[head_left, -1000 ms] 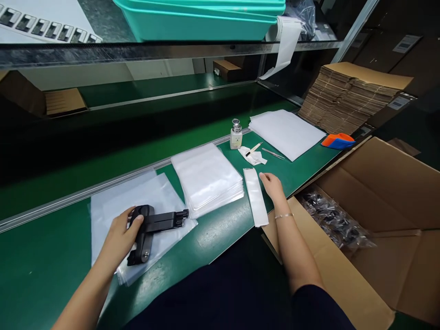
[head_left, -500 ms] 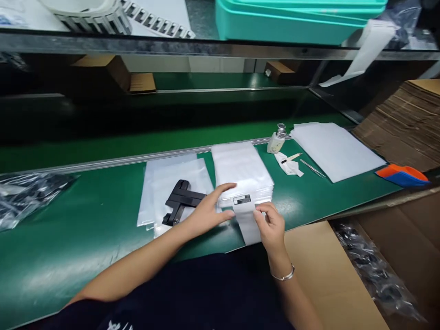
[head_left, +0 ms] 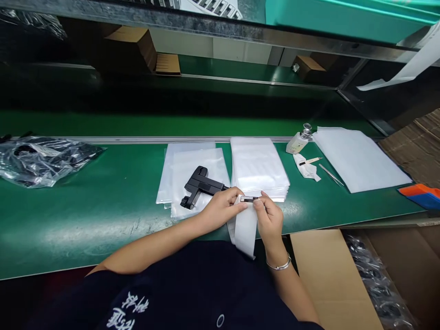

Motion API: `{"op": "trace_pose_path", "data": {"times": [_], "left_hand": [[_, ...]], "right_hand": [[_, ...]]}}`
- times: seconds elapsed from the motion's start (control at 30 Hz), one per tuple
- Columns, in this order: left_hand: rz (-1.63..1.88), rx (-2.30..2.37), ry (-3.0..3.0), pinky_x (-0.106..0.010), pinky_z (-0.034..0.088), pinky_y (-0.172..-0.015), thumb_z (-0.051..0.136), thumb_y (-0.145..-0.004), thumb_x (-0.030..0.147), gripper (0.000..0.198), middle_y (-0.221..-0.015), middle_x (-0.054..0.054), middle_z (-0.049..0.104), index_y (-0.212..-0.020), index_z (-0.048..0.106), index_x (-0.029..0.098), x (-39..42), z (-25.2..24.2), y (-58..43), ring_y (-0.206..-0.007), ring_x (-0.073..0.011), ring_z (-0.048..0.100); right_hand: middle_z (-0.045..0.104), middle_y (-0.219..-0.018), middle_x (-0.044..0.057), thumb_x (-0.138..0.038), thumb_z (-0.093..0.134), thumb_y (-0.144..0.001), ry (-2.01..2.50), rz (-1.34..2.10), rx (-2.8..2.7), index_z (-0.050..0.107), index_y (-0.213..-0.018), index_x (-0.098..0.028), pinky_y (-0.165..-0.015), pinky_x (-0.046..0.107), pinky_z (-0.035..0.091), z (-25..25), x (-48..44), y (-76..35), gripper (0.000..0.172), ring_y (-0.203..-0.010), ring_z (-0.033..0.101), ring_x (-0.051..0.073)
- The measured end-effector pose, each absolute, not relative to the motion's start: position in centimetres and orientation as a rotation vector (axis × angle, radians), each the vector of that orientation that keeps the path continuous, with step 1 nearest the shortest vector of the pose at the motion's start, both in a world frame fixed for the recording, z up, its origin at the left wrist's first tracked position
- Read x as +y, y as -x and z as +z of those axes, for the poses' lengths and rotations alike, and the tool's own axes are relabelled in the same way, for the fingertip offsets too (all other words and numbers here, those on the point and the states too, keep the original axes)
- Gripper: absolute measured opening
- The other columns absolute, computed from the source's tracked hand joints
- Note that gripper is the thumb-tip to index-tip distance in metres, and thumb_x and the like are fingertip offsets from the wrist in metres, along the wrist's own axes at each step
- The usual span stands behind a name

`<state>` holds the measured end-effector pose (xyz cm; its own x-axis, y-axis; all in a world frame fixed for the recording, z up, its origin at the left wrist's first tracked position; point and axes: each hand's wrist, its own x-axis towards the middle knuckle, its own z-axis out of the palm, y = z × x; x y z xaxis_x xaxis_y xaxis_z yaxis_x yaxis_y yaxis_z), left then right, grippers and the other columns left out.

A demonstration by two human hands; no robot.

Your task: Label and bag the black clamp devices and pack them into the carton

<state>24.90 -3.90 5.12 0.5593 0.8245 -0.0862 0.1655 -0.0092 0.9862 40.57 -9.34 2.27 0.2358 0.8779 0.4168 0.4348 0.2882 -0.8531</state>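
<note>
Below the frame's centre, left hand [head_left: 222, 209] and right hand [head_left: 271, 219] pinched a white strip [head_left: 245, 231], dark label [head_left: 247, 199] apparently unpeeled; black device [head_left: 203, 184] lay unbagged.

My two hands meet close together in front of my torso [head_left: 202, 279], with only a narrow gap between them. My left hand [head_left: 225, 207] reaches in from the side, thumb and fingers drawn into a pinch; my right hand [head_left: 271, 217] is curled more tightly, its thumb pointing upward. My bare left forearm [head_left: 154, 243] slants long and low, while my right forearm [head_left: 292, 291] rises more steeply.
</note>
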Motion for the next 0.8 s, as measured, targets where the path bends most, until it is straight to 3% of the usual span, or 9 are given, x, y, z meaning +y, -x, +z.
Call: {"op": "trace_pose_path", "data": {"times": [0.07,0.2,0.3,0.37,0.47,0.67,0.8], "left_hand": [[0.680,0.897,-1.510,-0.021,0.031,-0.054,0.059,-0.081,0.040,0.022,-0.065,0.005,0.047,-0.080,0.056,0.018,-3.8,4.8,-24.5,-0.060,-0.0104,0.042],[0.690,0.902,-1.416,-0.021,0.030,-0.053,0.063,-0.078,0.043,0.028,-0.064,0.004,0.044,-0.073,0.054,0.017,-3.4,4.6,-23.6,-0.059,-0.0100,0.040],[0.684,0.810,-1.263,-0.021,0.033,-0.054,0.067,-0.074,0.055,0.041,-0.063,0.004,0.046,-0.069,0.051,0.017,-3.1,4.6,-23.2,-0.058,-0.0095,0.042],[0.674,0.799,-1.137,-0.022,0.036,-0.054,0.065,-0.072,0.065,0.051,-0.060,0.004,0.046,-0.067,0.050,0.017,-2.9,4.5,-23.0,-0.056,-0.0091,0.044],[0.615,0.847,-0.952,-0.022,0.038,-0.052,0.063,-0.070,0.072,0.057,-0.058,0.003,0.051,-0.070,0.054,0.016,-2.7,4.3,-22.5,-0.053,-0.0096,0.049],[0.373,0.823,-0.865,-0.021,0.045,-0.054,0.082,-0.061,0.048,0.042,-0.059,0.001,0.059,-0.071,0.062,0.013,-1.6,3.8,-21.1,-0.051,-0.0082,0.055],[0.406,0.811,-1.018,-0.025,0.050,-0.058,0.076,-0.069,0.049,0.043,-0.074,-0.005,0.068,-0.090,0.070,0.012,-0.5,3.7,-20.3,-0.061,-0.0135,0.062]], "right_hand": [[0.057,-0.064,-0.005,-0.033,0.053,-0.094,1.368,0.469,-1.415,0.058,-0.072,-0.024,-0.104,0.047,0.045,2.5,-9.1,-40.3,0.024,-0.060,0.055,0.016],[0.069,-0.088,0.002,-0.035,0.057,-0.093,1.434,0.237,-1.496,0.064,-0.091,-0.026,-0.109,0.056,0.034,2.9,-8.8,-39.7,0.012,-0.087,0.064,0.024],[0.070,-0.090,0.002,-0.030,0.060,-0.091,1.466,-0.094,-1.617,0.066,-0.084,-0.029,-0.115,0.059,0.019,2.6,-8.6,-39.5,0.010,-0.091,0.064,0.024],[0.070,-0.091,0.002,-0.027,0.063,-0.090,1.476,-0.212,-1.688,0.068,-0.083,-0.031,-0.116,0.058,0.017,2.0,-8.5,-39.6,0.010,-0.091,0.064,0.025],[0.071,-0.090,0.002,-0.027,0.062,-0.090,1.438,-0.188,-1.799,0.068,-0.084,-0.031,-0.115,0.055,0.024,0.9,-8.4,-39.6,0.009,-0.090,0.065,0.024],[0.069,-0.086,0.001,-0.025,0.066,-0.088,1.173,-0.196,-1.852,0.067,-0.087,-0.031,-0.101,0.048,0.041,-0.3,-9.0,-39.8,0.007,-0.082,0.064,0.022],[0.065,-0.084,0.003,-0.027,0.063,-0.089,1.239,-0.142,-1.525,0.065,-0.086,-0.028,-0.084,0.045,0.050,1.0,-9.7,-40.5,0.003,-0.080,0.063,0.023]]}}
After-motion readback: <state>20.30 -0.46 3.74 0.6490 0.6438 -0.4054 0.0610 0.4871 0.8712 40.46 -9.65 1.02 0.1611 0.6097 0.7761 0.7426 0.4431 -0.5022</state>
